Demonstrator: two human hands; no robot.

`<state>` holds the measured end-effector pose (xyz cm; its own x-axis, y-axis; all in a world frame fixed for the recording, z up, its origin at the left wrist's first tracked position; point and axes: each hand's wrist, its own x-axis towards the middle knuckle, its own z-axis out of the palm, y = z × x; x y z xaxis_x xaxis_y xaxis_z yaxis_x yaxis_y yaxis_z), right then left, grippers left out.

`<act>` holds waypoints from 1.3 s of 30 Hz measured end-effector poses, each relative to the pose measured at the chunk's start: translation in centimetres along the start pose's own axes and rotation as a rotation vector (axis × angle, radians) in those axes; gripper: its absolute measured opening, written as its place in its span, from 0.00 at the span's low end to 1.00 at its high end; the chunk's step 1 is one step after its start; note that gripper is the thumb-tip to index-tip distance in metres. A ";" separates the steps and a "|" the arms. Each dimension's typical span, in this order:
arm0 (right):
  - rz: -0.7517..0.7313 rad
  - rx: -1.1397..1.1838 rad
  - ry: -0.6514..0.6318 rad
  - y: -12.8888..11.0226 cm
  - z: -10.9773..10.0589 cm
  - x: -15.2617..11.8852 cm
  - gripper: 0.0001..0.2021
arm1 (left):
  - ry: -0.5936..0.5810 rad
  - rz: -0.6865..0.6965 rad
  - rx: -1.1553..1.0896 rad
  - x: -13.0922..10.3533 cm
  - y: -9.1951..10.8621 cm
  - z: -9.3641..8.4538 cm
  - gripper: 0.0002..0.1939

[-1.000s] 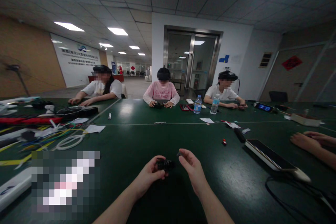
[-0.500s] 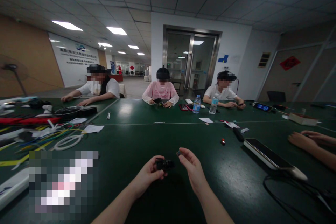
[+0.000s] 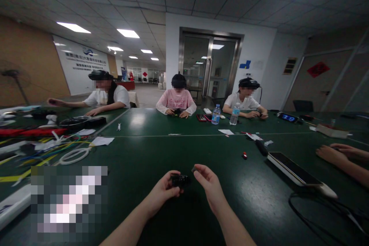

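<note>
Between the thumb and fingers of my left hand is a small black device, roughly cylindrical; its exact kind I cannot make out. My right hand pinches a small dark piece between thumb and fingertips, just right of the black device and slightly above it in the picture. A small gap separates the piece from the device. Both hands are held over the green table.
A phone-like slab and black cable lie right, near another person's hands. A small red item is ahead. Two bottles stand farther off. Cables and papers crowd the left. Three people sit opposite.
My right hand has shifted slightly left, bringing the small piece closer to the black device. My left hand stays almost still. The person at far left has stretched an arm outward.
</note>
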<state>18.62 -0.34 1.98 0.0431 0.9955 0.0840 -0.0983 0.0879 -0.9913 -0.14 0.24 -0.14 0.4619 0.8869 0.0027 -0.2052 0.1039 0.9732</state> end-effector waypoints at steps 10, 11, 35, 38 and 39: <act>-0.026 -0.018 -0.121 0.2 0.6 -0.1 0.18 | -0.010 0.029 0.010 0.0 -0.2 -0.1 0.21; -0.031 -0.033 -0.135 0.2 0.7 -0.1 0.17 | -0.009 0.029 0.006 0.0 -0.2 -0.2 0.21; -0.253 -0.756 -0.314 -1.0 1.1 -1.3 0.07 | -0.008 0.001 0.110 0.0 0.1 0.3 0.18; -0.242 -0.814 -0.340 -1.2 1.0 -1.4 0.07 | -0.027 -0.001 0.116 -0.1 0.3 0.4 0.18; -0.235 -0.831 -0.347 -1.3 1.0 -1.5 0.07 | -0.033 -0.008 0.116 -0.1 0.4 0.4 0.18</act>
<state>17.66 -1.87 3.26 -0.3410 0.9217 0.1846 0.6247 0.3690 -0.6882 0.05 0.00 0.31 0.4918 0.8707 0.0003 -0.1011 0.0568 0.9933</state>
